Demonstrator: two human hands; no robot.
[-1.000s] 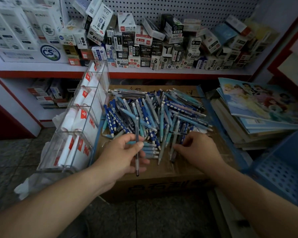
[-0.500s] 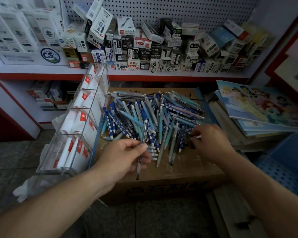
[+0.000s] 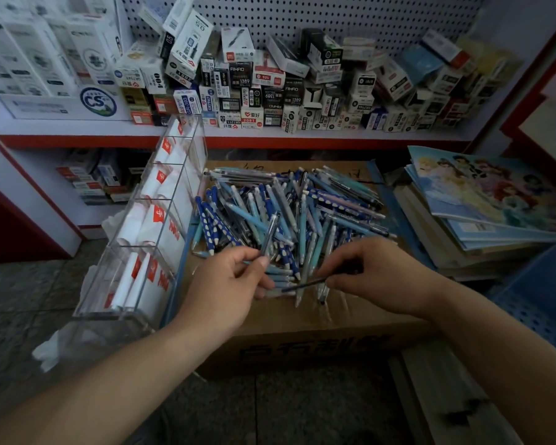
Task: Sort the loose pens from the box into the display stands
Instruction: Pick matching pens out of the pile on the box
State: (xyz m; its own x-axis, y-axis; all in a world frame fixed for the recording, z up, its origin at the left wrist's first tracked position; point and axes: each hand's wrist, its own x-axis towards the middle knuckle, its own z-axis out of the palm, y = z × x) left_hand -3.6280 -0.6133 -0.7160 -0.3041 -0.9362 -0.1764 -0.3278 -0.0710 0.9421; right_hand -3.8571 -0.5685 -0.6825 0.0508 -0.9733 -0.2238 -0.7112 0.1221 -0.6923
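Sorting in progress, seen from above. My left hand pinches one grey pen between thumb and curled fingers, its tip pointing away from me over the heap. I judge it is kept there as the start of a matched bundle. My right hand pinches a thin dark pen at one end, fingers curled, and holds it low and nearly level at the near edge of the loose pens, probably picked out as the grey pen's match.

The pens lie crossed in a heap on top of the cardboard box, mostly blue and pale blue. The clear display stand stands just beside the box on my left, within easy reach for dropping pens in. Its compartments hold white packets with red marks, whose writing is too small to read.

Legible on the shelf boxes behind: "AIHAO", "1389", "GR-393", "2081", and a round "CS" logo. The print on the box front is too blurred to read.
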